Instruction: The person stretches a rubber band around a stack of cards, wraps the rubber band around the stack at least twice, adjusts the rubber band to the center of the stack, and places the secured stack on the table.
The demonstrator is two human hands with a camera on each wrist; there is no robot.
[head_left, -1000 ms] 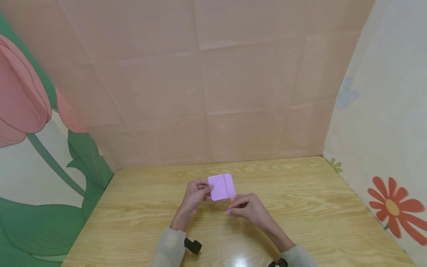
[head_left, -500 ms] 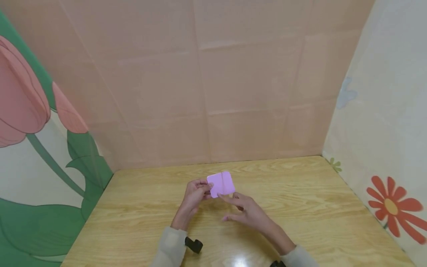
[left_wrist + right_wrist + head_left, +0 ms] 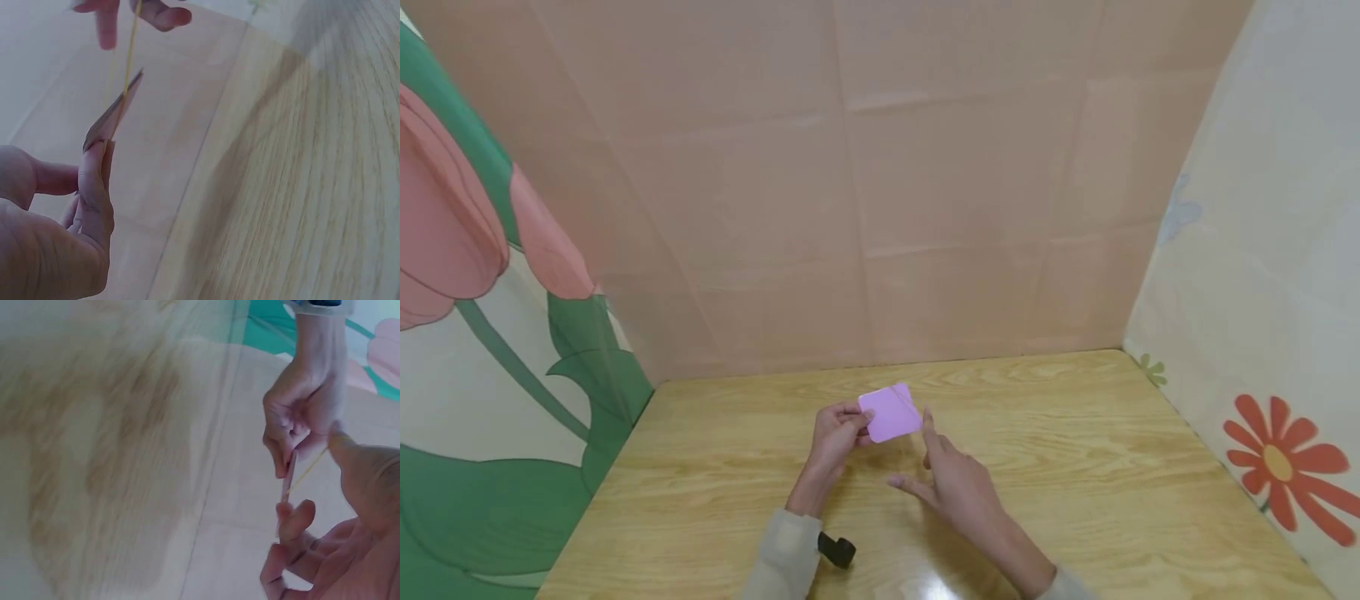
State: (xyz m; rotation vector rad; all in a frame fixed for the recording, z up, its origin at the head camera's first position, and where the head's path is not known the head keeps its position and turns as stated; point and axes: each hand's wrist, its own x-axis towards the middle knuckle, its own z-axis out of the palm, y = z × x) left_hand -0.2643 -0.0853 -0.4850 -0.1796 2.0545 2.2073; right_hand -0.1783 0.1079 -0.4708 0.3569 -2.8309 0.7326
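Observation:
My left hand (image 3: 835, 437) pinches a square pink-purple pad of paper (image 3: 887, 414) by its left edge, thumb on the front. The pad is seen edge-on in the left wrist view. Across its upper right corner a thin rubber band (image 3: 132, 47) runs slantwise. Strands of the band stretch away from the pad toward my right hand (image 3: 958, 487). That hand stands at the pad's lower right, index finger pointing up beside the edge, thumb spread out to the left. In the right wrist view, a yellow strand reaches the thumb; exactly how it is hooked is hard to tell.
Beneath both hands is a wood-grain table (image 3: 737, 467). A plain pinkish-tan backdrop (image 3: 850, 208) rises at its far edge, with flower-printed panels left and right. A black strap mount (image 3: 837, 551) sits on my left wrist.
The band went from nearly upright across the pad to slanting over its corner. My right hand opened from a pinch below the pad, spreading its thumb and index finger. The pad shifted slightly left.

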